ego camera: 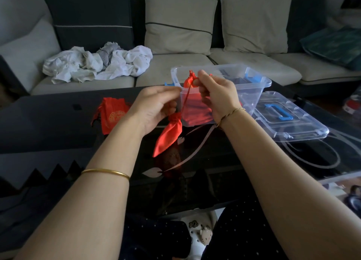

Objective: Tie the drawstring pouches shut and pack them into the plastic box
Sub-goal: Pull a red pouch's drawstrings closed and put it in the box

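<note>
Tying step: left hand (pixel 156 108) grips red pouch (pixel 168 138) at its neck, right hand (pixel 215 95) pinches drawstring (pixel 185 97); next likely knot cinched, then plastic box (pixel 249 95).

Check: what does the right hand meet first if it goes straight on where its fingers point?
Likely the left hand, which grips the pouch: the right hand points left across the red cord it pinches. Depth unclear.
</note>
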The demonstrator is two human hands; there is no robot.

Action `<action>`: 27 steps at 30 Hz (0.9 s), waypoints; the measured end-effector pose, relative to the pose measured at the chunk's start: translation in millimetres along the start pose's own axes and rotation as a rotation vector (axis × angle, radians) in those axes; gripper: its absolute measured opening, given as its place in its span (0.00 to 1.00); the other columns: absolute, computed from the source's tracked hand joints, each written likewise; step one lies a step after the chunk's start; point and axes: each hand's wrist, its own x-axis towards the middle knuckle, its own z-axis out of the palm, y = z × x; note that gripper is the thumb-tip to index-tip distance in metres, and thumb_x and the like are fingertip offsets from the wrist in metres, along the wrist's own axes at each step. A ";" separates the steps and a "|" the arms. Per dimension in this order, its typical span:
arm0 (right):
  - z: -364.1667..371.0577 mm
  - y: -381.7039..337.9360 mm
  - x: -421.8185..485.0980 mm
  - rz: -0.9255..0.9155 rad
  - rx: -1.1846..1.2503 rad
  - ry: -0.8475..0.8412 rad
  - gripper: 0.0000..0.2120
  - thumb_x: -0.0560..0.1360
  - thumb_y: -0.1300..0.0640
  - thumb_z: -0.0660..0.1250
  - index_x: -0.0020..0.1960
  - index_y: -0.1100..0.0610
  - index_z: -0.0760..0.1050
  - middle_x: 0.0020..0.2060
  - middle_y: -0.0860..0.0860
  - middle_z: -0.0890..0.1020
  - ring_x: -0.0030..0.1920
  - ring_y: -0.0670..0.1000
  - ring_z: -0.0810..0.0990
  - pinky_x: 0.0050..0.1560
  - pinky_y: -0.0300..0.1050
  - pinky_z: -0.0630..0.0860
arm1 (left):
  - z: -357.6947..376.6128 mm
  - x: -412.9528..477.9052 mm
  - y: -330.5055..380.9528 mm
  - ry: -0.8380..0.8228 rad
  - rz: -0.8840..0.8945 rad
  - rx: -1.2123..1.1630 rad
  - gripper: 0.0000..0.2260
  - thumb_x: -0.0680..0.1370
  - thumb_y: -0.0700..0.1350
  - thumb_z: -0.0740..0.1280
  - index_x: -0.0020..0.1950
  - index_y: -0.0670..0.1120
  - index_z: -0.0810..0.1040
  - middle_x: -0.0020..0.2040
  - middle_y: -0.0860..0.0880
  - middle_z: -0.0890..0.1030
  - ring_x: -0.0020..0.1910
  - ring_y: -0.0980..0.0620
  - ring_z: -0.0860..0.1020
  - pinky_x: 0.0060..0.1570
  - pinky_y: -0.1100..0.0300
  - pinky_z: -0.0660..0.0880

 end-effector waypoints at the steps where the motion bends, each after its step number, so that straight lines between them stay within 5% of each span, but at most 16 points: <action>1: 3.4 -1.5 -0.6 -0.028 -0.029 -0.023 0.18 0.75 0.51 0.67 0.27 0.52 0.80 0.23 0.44 0.74 0.25 0.42 0.68 0.29 0.34 0.66 | 0.7 -0.2 -1.7 -0.015 0.016 0.064 0.06 0.75 0.37 0.68 0.40 0.45 0.82 0.31 0.50 0.76 0.27 0.59 0.71 0.28 0.69 0.70; 7: 16.0 -5.4 -5.0 -0.086 -0.109 -0.127 0.18 0.76 0.49 0.66 0.29 0.51 0.80 0.24 0.44 0.75 0.28 0.43 0.71 0.34 0.37 0.70 | 0.1 3.5 -8.2 -0.079 0.059 0.225 0.06 0.74 0.40 0.70 0.37 0.44 0.81 0.30 0.48 0.73 0.25 0.58 0.67 0.25 0.67 0.66; 11: 12.6 -3.8 -4.6 0.063 -0.189 -0.113 0.20 0.80 0.49 0.56 0.37 0.57 0.76 0.31 0.50 0.77 0.31 0.47 0.74 0.28 0.34 0.68 | 2.7 3.8 -5.8 -0.066 0.026 0.094 0.08 0.77 0.39 0.65 0.39 0.42 0.80 0.26 0.53 0.75 0.23 0.60 0.68 0.22 0.70 0.63; 14: 8.0 1.1 -9.3 0.177 -0.366 -0.232 0.20 0.81 0.49 0.52 0.42 0.59 0.75 0.33 0.51 0.78 0.34 0.50 0.74 0.35 0.40 0.70 | 1.6 3.2 -4.3 -0.077 0.023 0.043 0.10 0.79 0.39 0.62 0.40 0.42 0.80 0.27 0.54 0.75 0.24 0.61 0.67 0.23 0.70 0.62; 21: 8.3 1.6 -13.1 0.171 -0.178 -0.276 0.09 0.79 0.58 0.59 0.44 0.61 0.73 0.33 0.55 0.72 0.31 0.49 0.70 0.34 0.43 0.64 | 0.9 3.1 -4.8 -0.055 0.002 0.003 0.09 0.79 0.39 0.62 0.42 0.43 0.80 0.28 0.54 0.77 0.24 0.61 0.69 0.23 0.70 0.64; 27: 3.8 -2.5 -18.8 0.260 -0.219 -0.404 0.14 0.78 0.57 0.62 0.34 0.58 0.70 0.29 0.52 0.71 0.31 0.49 0.70 0.41 0.45 0.68 | -1.3 2.5 -5.6 0.037 -0.005 0.045 0.07 0.77 0.35 0.65 0.43 0.44 0.80 0.32 0.52 0.81 0.27 0.61 0.75 0.28 0.70 0.72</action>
